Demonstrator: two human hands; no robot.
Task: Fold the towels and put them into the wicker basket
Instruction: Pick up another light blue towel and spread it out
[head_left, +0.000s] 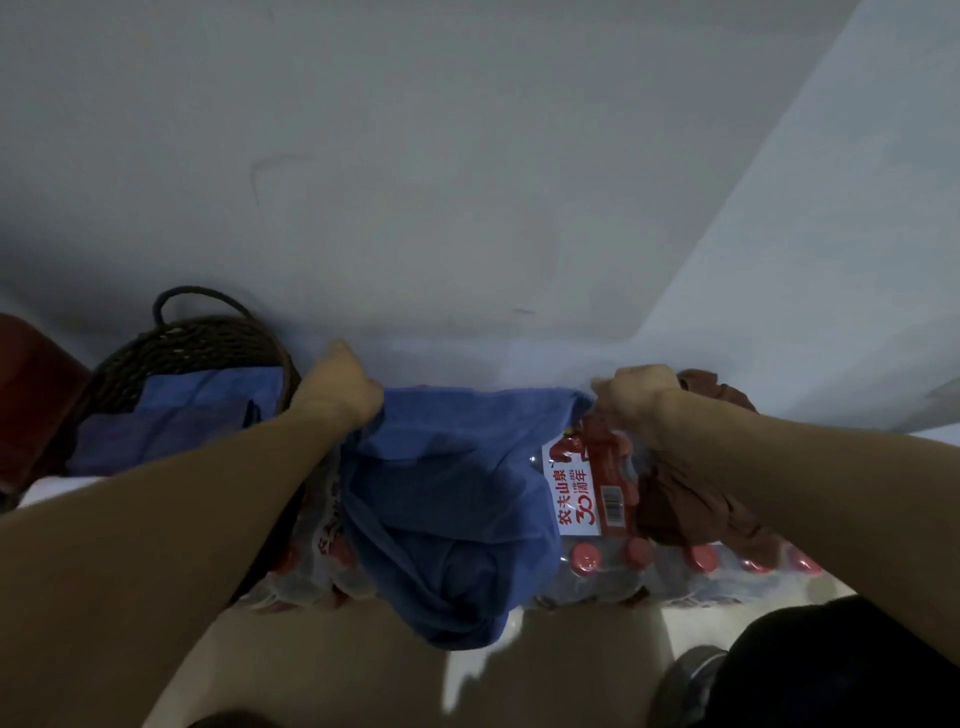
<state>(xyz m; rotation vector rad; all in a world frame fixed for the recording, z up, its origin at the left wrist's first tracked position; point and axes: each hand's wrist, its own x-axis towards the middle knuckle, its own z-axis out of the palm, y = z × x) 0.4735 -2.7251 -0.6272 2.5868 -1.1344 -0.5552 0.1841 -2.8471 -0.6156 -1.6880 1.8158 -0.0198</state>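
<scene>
2 grips (340, 387) (631, 397) on blue towel's (457, 499) corners

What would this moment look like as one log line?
step: folding | left hand and right hand: grip blue cloth towel edge | surface: shrink-wrapped bottle pack | dark wicker basket: holds blue towel

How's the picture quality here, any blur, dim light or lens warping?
Head view: dim, bluish and soft throughout; wide-angle lens stretches both forearms at the edges; the blue towel between the left hand and right hand lacks crisp texture; the wicker basket sits in shadow.
</scene>
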